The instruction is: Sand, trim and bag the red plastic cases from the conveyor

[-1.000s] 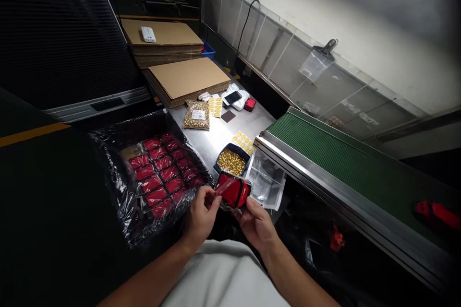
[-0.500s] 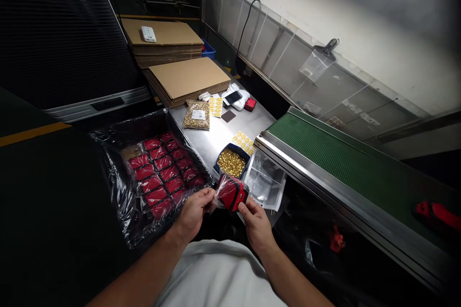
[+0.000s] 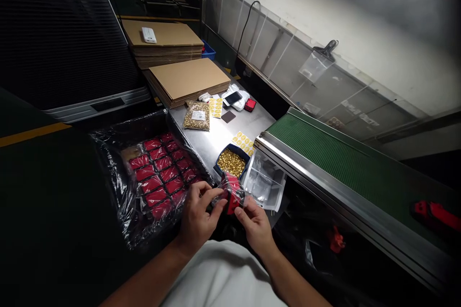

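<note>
Between my hands is a red-and-black block in a clear plastic bag, held above the table's near edge. My left hand is closed at the bag's left end, thumb and fingers pinched together. My right hand grips the block's right side with thumb and fingers. Just beyond the block stands a dark blue bin of small gold-coloured metal pieces. To the left, a black-lined crate holds rows of similar red blocks wrapped in clear plastic.
A white divided tray sits beside a green conveyor belt, which carries a red-and-black item. On the table lie yellow sticker sheets, a bag of gold-coloured pieces, a phone and stacked cardboard.
The bagged block has been turned and tilted between my hands. My left hand has moved in from the bag's gathered end to grip closer to the block.
</note>
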Demonstrator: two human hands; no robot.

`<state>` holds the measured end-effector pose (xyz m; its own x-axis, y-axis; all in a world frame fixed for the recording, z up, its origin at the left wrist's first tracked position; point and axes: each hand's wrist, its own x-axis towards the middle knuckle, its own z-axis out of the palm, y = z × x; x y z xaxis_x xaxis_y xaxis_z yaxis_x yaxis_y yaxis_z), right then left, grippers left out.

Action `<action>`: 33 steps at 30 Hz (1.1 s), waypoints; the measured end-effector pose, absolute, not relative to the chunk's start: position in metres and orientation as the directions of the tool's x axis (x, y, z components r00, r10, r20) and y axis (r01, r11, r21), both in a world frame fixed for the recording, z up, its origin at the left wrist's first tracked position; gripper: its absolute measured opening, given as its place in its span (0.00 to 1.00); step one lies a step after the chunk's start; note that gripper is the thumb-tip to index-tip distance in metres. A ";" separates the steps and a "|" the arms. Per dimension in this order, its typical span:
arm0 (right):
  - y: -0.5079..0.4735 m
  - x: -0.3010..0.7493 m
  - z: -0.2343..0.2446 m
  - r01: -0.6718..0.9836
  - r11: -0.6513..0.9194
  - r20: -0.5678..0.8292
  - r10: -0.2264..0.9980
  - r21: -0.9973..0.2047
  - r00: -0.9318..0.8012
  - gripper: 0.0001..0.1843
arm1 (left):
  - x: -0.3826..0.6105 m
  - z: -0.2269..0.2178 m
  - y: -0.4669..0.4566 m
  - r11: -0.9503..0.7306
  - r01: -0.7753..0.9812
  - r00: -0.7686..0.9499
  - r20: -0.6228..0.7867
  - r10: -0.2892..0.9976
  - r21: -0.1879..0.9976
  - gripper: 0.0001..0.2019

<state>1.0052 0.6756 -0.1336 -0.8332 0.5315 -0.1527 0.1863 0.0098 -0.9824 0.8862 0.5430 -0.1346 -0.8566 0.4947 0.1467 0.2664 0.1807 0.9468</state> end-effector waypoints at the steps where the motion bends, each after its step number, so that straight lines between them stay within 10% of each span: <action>1: 0.676 1.005 -0.133 0.194 0.048 -0.139 0.537 -0.980 -0.832 0.10 | 0.887 -0.133 0.543 0.182 0.279 -0.847 0.152 0.510 0.943 0.05; 14: 0.672 1.000 -0.136 0.193 0.050 -0.112 0.663 -0.980 -0.741 0.11 | 0.901 -0.145 0.556 0.102 -0.162 -0.799 -0.191 0.570 0.982 0.16; 33: 0.668 0.988 -0.148 0.213 0.008 -0.140 0.731 -0.977 -0.668 0.12 | 0.898 -0.177 0.556 0.282 0.045 -0.892 -0.088 0.443 0.958 0.08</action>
<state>0.9878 0.6680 -0.1476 -0.6680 0.7309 -0.1396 0.2133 0.0084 -0.9770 0.8983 0.5557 -0.1766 -0.8924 0.4426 -0.0883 0.0449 0.2817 0.9585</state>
